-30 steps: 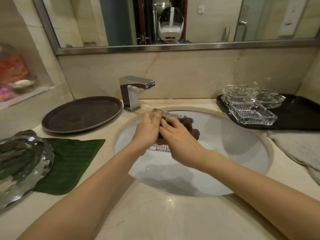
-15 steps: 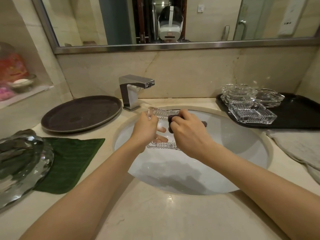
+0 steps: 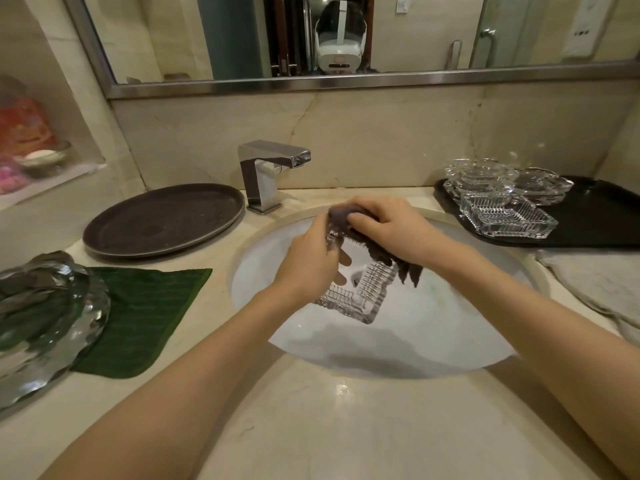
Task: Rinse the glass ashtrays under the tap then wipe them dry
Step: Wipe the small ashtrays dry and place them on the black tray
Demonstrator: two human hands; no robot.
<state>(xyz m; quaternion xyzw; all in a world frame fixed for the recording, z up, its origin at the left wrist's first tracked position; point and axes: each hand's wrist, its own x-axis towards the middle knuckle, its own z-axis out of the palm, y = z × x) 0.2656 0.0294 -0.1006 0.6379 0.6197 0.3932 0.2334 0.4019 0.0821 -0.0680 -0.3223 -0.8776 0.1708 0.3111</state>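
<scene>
- Square ribbed glass ashtray: centre of the frame, held tilted above the white sink basin, one corner pointing down.
- Left hand: fingers curled round the ashtray's upper left edge, gripping it.
- Right hand: fingers curled over a dark cloth, pressing it on the ashtray's upper edge; the cloth's loose end hangs to the right.
- Chrome tap: upper centre, behind the basin.
- Round dark tray: left of the tap, on the counter.
- Black tray: upper right, carrying stacked glass ashtrays, one square and ribbed at the front.
- Green cloth: left of the frame, flat on the counter, partly under a large glass bowl.
- Grey towel: right edge, lying on the counter.
</scene>
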